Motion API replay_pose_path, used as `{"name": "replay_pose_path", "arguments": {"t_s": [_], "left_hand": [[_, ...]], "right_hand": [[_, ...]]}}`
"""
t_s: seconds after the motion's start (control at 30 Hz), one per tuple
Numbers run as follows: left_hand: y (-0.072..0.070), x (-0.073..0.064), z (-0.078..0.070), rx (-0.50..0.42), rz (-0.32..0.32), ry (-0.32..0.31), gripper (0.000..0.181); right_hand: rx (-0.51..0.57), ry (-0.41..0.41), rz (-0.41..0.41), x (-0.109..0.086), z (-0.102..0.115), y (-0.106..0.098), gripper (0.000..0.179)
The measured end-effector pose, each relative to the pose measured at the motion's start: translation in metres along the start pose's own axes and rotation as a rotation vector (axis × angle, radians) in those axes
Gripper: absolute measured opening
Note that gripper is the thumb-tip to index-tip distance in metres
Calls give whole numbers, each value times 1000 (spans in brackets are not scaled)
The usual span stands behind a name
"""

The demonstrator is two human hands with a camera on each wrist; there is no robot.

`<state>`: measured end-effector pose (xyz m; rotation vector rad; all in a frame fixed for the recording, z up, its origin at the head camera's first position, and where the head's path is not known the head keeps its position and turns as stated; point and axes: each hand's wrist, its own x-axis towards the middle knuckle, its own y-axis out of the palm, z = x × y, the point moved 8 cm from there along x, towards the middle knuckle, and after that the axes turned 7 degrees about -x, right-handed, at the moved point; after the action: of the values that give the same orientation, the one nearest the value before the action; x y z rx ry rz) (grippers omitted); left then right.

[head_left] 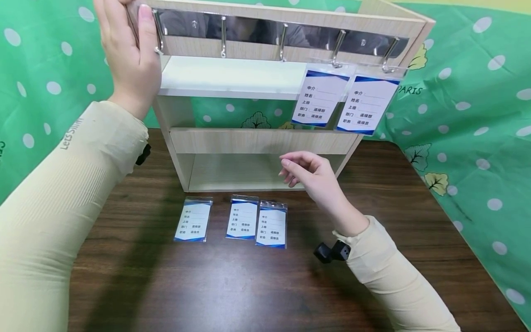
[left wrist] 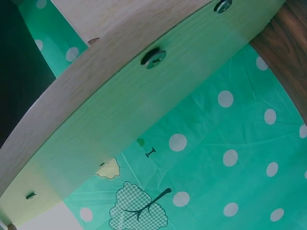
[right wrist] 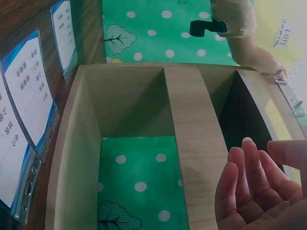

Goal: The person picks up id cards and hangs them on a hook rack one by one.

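Left hand (head_left: 130,57) grips a corner of the shelf (head_left: 261,140); empty right hand (head_left: 313,173), loosely curled, hovers near three badges (head_left: 271,227).

**Way through at 11 o'clock; hanging badges (head_left: 321,97) block 12 to 1**

With 12 ahead of your right hand (head_left: 317,177), two bare hooks (head_left: 223,38) jut out at 11, with room between. At 10 your left hand (head_left: 133,64) grips the rack (head_left: 253,52), crowding the leftmost hook (head_left: 159,31). The crossbar (head_left: 257,142) spans 9 to 2; you could reach over it at 10, under the white shelf (head_left: 228,76). On the table (head_left: 232,286), a gap at 8 parts the lone flat badge (head_left: 193,222) from two others.
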<state>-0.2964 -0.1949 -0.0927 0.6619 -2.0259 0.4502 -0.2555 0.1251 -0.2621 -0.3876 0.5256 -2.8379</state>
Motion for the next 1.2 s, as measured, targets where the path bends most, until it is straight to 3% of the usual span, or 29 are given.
{"name": "replay_pose_path", "arguments": {"t_s": [1.2], "left_hand": [[0, 0, 0, 11, 10, 22, 34]], "right_hand": [[104, 63, 19, -6, -31, 37, 24]]}}
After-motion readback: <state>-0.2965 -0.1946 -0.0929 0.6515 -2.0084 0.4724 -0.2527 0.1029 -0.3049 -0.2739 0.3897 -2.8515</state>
